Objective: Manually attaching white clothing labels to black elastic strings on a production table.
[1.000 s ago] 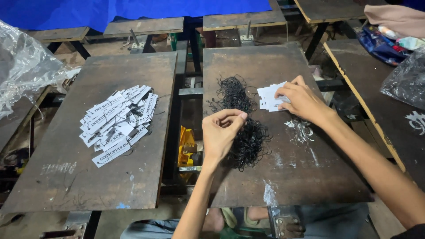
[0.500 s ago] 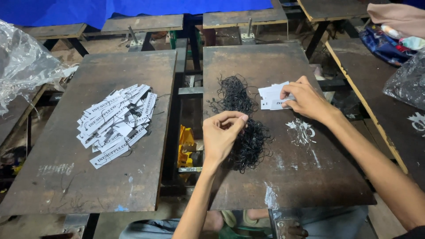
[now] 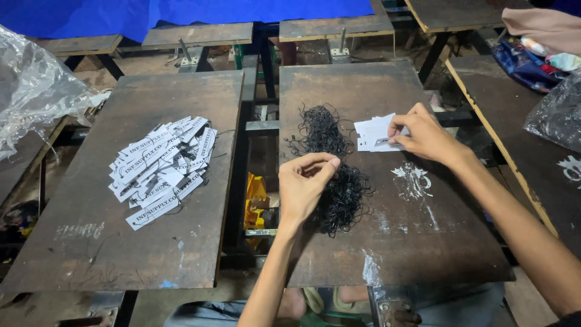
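Left hand (image 3: pixel 307 184): our fingertips were pinched together over the black string heap (image 3: pixel 334 169) on the right board (image 3: pixel 423 242), apparently isolating 1 loop. Right hand (image 3: pixel 423 134): closed on the small white tag stack (image 3: pixel 374 133), steadying it. Finished tags (image 3: pixel 162 165) lay apart on the left board (image 3: pixel 91 254).

Right hand (image 3: pixel 423 134): covers part of the small stack of white tags (image 3: pixel 372 133); the grip beneath cannot be seen.
Left hand (image 3: pixel 305 184): fingertips pinched together, the strand between them too thin to make out, possibly one black loop.
Clear plastic sheet (image 3: pixel 33 97): cut off at left edge.
Dark bag (image 3: pixel 557 115): cut off at right edge.
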